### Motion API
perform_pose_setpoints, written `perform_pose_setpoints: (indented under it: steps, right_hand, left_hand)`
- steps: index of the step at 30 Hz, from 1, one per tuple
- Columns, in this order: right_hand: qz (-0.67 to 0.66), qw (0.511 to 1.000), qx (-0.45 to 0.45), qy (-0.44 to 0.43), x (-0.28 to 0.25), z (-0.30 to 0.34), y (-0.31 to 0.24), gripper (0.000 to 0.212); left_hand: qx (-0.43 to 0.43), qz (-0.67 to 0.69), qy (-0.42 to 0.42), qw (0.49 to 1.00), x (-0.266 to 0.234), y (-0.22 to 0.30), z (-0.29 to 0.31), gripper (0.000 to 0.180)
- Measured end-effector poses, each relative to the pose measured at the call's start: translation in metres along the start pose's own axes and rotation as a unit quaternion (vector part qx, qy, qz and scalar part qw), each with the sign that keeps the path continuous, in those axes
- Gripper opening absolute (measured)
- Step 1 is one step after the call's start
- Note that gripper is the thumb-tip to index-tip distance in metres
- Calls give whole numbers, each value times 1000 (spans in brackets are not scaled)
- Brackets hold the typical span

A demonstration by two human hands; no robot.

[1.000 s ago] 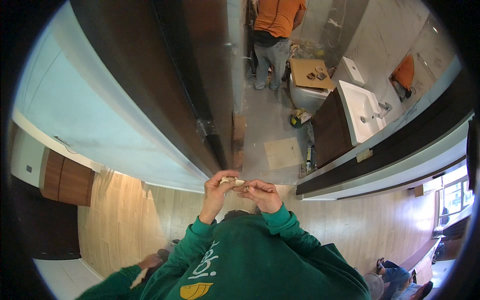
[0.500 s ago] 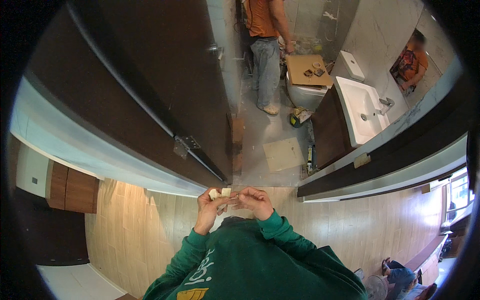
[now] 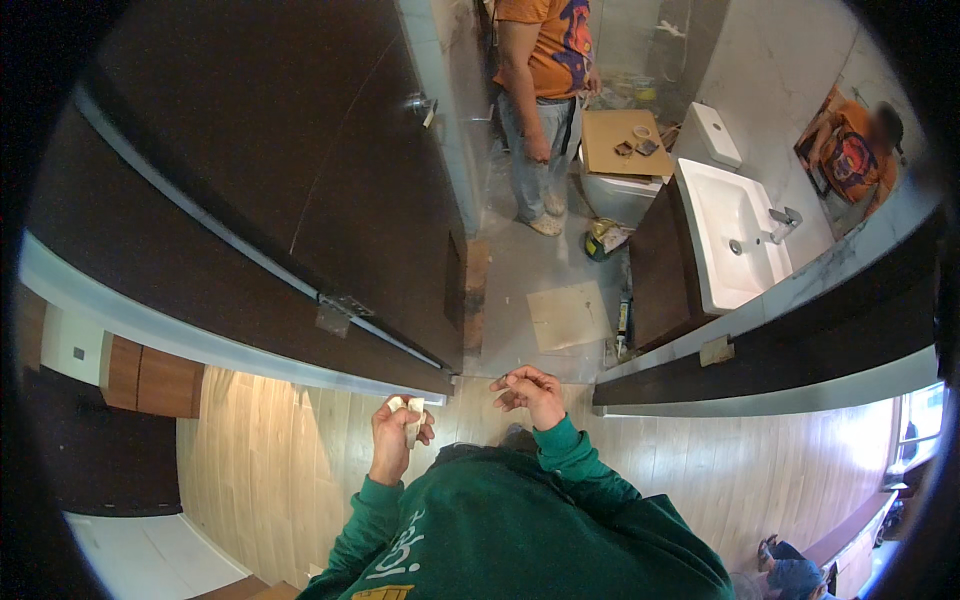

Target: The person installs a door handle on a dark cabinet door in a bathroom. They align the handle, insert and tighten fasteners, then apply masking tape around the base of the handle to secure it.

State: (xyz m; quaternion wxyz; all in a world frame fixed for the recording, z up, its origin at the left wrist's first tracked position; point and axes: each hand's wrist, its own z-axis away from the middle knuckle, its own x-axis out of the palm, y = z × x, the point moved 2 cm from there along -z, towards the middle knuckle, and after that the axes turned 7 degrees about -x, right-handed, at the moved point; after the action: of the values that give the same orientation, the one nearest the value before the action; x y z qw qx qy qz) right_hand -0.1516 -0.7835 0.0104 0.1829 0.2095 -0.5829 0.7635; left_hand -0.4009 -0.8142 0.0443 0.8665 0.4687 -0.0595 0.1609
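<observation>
My left hand (image 3: pixel 388 445) is closed around a pale, cream-coloured folded piece (image 3: pixel 414 424), perhaps paper or tape; its kind is not clear. Part of it sticks up between the thumb and fingers. To the right and a little higher, my right hand (image 3: pixel 538 394) is held apart from it in front of the doorway. Its thumb and fingertips are pinched together, and whatever they hold is too small to make out. Both forearms are in green sleeves.
A dark door (image 3: pixel 340 190) stands at the left. Beyond the doorway, a person in an orange shirt (image 3: pixel 522 60) stands near a toilet topped with cardboard (image 3: pixel 600 150). A white sink (image 3: pixel 712 240) is at the right. A cardboard sheet (image 3: pixel 568 318) lies on the floor.
My hands have moved apart, the left going left and down with the pale piece, the right shifting right. The person in orange has turned.
</observation>
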Motion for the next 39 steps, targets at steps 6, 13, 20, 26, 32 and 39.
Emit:
perform_pose_setpoints:
  steps: [6,13,20,26,32,39]
  right_hand:
    - [13,1000,4,15,-8,-2,2,16]
    - [10,999,-2,38,-6,2,11,16]
    - [13,997,-17,77,26,8,29,16]
    - [54,992,-28,107,84,12,66,13]
    - [90,982,-89,143,154,32,116,9]
    - [31,981,-121,148,191,57,139,11]
  left_hand:
    - [-27,22,-25,999,7,-12,4,21]
    - [20,-76,-41,996,3,-5,3,18]
    - [25,-59,-112,992,-38,5,0,13]
    - [-4,-94,-185,978,-88,30,12,17]
    - [32,-165,-235,957,-132,42,19,18]
    - [6,-87,-303,949,-170,43,8,15]
